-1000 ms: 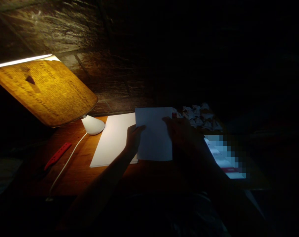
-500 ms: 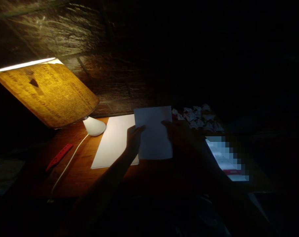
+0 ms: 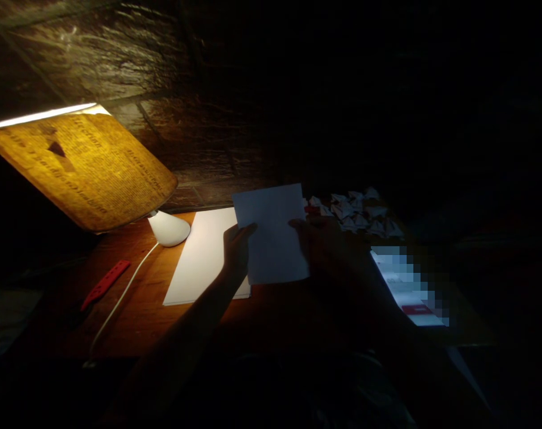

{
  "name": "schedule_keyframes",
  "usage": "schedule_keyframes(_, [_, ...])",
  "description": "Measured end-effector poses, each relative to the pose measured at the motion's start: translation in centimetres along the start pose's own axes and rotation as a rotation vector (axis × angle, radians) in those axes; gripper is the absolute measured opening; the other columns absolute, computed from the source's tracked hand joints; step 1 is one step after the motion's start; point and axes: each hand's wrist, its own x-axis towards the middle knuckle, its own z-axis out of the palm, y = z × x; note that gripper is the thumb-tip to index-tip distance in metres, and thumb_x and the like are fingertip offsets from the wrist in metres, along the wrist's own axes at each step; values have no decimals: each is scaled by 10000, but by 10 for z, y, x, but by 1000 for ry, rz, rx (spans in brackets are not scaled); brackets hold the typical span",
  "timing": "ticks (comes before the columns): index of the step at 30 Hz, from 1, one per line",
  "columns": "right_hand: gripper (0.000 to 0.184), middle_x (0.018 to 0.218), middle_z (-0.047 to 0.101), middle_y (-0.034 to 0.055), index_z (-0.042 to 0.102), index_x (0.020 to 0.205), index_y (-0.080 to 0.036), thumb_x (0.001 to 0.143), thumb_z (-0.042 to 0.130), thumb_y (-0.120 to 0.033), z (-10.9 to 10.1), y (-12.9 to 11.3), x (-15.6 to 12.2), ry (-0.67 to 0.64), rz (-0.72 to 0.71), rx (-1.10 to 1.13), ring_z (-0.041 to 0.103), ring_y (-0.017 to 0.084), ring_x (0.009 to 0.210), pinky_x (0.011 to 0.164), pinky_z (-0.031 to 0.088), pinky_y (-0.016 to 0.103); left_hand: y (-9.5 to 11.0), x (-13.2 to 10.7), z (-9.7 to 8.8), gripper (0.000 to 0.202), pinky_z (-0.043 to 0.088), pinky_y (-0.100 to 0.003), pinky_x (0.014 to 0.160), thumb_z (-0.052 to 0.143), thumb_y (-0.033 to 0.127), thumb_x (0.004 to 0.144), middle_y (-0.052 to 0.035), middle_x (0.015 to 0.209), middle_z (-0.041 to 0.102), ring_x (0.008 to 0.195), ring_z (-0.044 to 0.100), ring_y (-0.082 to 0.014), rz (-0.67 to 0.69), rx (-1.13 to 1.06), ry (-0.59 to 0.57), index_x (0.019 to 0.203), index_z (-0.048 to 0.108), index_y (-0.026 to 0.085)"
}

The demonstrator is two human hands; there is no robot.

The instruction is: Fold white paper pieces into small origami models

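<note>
A sheet of paper (image 3: pixel 273 244), shaded and pale blue, is held up in front of me above the table. My left hand (image 3: pixel 237 247) grips its left edge, thumb on the near face. On the opposite edge my right hand (image 3: pixel 313 238) is closed, its thumb also on the near face; the rest of that hand is mostly lost in the dark. Behind and left of the held sheet, a stack of white paper (image 3: pixel 199 256) lies on the wooden table, partly covered by my left hand and forearm.
A lit lamp (image 3: pixel 83 173) with a printed shade stands at the left, its white cord (image 3: pixel 123 301) running to the front edge. Near it lies a red perforated strip (image 3: pixel 105 284). Several folded paper pieces (image 3: pixel 358 214) sit back right, and a glowing, partly pixelated screen (image 3: pixel 400 286) is at the right.
The held sheet and both hands have shifted slightly left and up, and the sheet has tilted a little. Both hands keep their grip on it.
</note>
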Motion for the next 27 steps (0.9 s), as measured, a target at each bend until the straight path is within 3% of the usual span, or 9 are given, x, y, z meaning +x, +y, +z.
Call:
schedule_keyframes(6, [380,589,623,8,648,618,-185,734,827,-501,0,-6,-5,-117,67,-8,525,115,503,473,368,247,-3,4,-4,237,449,-280,559,822,324,588,-5,603,630,551,591,-157,37,17,4,642,664,156])
schedule_keyframes(12, [393,543,579,-17,610,580,-183,737,818,-478,1,-2,-2,-71,67,4,462,88,449,448,336,238,-2,5,-4,234,455,-280,559,819,320,583,-4,618,644,532,588,-147,38,11,19,655,677,149])
schedule_keyframes(20, [298,557,645,15,662,626,-192,728,831,-415,4,-11,-8,-95,126,-12,530,118,477,445,371,231,-1,5,-3,252,472,-278,559,822,330,563,-5,624,657,543,602,-150,36,-3,34,652,669,151])
schedule_keyframes(23, [345,515,601,-6,631,581,-189,717,835,-432,3,-5,-5,-61,100,-25,474,97,436,430,334,230,0,5,-2,258,462,-266,545,828,325,548,5,605,642,533,591,-143,24,-22,43,641,659,155])
schedule_keyframes(27, [382,572,642,11,666,608,-177,714,833,-504,1,1,-2,-110,80,-39,527,114,486,471,380,243,1,7,-2,263,452,-266,538,827,325,536,9,598,630,520,573,-139,23,-47,73,643,654,157])
